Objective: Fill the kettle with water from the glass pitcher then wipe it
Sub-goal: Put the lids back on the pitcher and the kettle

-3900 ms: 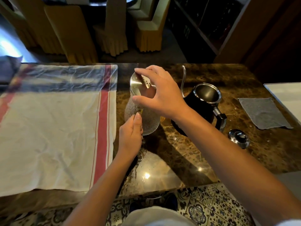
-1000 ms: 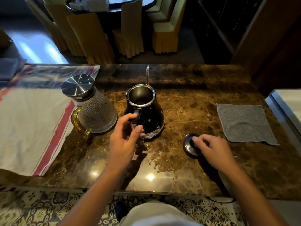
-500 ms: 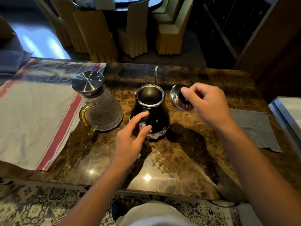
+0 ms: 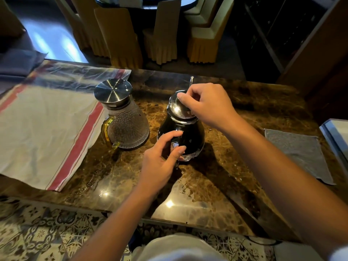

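The lid (image 4: 178,107) is on the kettle (image 4: 185,137) now; half a second ago the right hand (image 4: 209,104) carried it in the air beside the open rim. That hand pinches the lid, seating it, while the left hand (image 4: 160,162) keeps gripping the kettle's handle on the counter (image 4: 216,185). The glass pitcher (image 4: 124,121) stands capped just left of the kettle, so filling looks finished. Wiping comes next: grey cloth (image 4: 301,153) waits well right of the kettle.

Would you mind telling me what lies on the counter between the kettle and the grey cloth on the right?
In the head view, only bare marble counter lies between the kettle and the grey cloth; the right forearm crosses above it.
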The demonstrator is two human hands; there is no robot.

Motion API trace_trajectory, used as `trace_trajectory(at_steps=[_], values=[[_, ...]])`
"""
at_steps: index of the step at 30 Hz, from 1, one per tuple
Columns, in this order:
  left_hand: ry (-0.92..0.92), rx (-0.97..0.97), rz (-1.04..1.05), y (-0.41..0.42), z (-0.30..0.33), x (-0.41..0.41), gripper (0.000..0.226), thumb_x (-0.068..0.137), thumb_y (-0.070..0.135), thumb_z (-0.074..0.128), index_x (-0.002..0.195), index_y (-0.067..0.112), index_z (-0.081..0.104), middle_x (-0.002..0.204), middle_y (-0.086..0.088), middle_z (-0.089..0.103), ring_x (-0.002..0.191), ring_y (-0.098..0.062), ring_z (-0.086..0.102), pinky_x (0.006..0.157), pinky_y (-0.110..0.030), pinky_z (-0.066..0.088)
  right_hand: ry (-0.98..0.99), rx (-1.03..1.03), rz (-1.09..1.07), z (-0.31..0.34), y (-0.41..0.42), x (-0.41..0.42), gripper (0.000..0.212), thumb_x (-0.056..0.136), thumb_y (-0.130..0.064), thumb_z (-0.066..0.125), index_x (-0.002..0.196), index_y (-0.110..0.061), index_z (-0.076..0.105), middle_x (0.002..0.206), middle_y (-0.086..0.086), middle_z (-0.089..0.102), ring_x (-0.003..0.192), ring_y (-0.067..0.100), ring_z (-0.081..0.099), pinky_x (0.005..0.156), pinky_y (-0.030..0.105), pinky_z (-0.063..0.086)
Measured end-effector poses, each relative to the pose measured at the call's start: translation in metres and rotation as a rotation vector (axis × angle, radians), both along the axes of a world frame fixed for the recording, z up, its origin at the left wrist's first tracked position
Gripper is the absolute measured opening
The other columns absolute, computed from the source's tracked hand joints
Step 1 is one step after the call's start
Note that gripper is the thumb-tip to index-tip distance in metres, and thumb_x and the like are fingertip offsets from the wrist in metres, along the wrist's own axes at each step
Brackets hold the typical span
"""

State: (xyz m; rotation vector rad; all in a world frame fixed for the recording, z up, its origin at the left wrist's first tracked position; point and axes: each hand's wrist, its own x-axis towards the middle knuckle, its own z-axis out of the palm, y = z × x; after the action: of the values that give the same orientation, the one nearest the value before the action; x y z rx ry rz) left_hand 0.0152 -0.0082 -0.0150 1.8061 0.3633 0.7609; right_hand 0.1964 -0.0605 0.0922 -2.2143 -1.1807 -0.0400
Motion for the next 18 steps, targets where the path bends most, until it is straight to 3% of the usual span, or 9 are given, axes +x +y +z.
trace_trajectory(at_steps=[9,14,18], values=[[0.016,0.006,-0.021,0.005,-0.001,0.001,0.035,0.099,0.032,0.066,0.134,0.034,0.060,0.081,0.006,0.068,0.079,-0.017,0.077,0.076,-0.052,0.061,-0.088,-0.134,0.032,-0.007,0.009,0.004,0.039,0.099,-0.056,0.052,0.075,-0.029,0.067,0.067,-0.012,0.064,0.069,0.010,0.062,0.061,0.035,0.053],[0.001,-0.015,-0.044,0.006,0.001,0.001,0.034,0.097,0.028,0.065,0.130,0.037,0.061,0.081,0.003,0.069,0.078,-0.014,0.077,0.077,-0.039,0.063,-0.156,-0.234,0.088,-0.003,0.010,0.006,0.039,0.103,-0.054,0.045,0.079,-0.028,0.064,0.066,-0.011,0.058,0.066,0.011,0.057,0.055,0.028,0.034],[-0.023,-0.022,-0.056,0.007,0.002,0.001,0.035,0.097,0.026,0.065,0.130,0.033,0.059,0.079,-0.002,0.070,0.075,-0.015,0.076,0.075,-0.029,0.061,-0.135,-0.319,0.143,0.007,0.011,0.009,0.040,0.106,-0.052,0.043,0.074,-0.032,0.055,0.067,-0.012,0.053,0.064,0.007,0.050,0.055,0.028,0.030]])
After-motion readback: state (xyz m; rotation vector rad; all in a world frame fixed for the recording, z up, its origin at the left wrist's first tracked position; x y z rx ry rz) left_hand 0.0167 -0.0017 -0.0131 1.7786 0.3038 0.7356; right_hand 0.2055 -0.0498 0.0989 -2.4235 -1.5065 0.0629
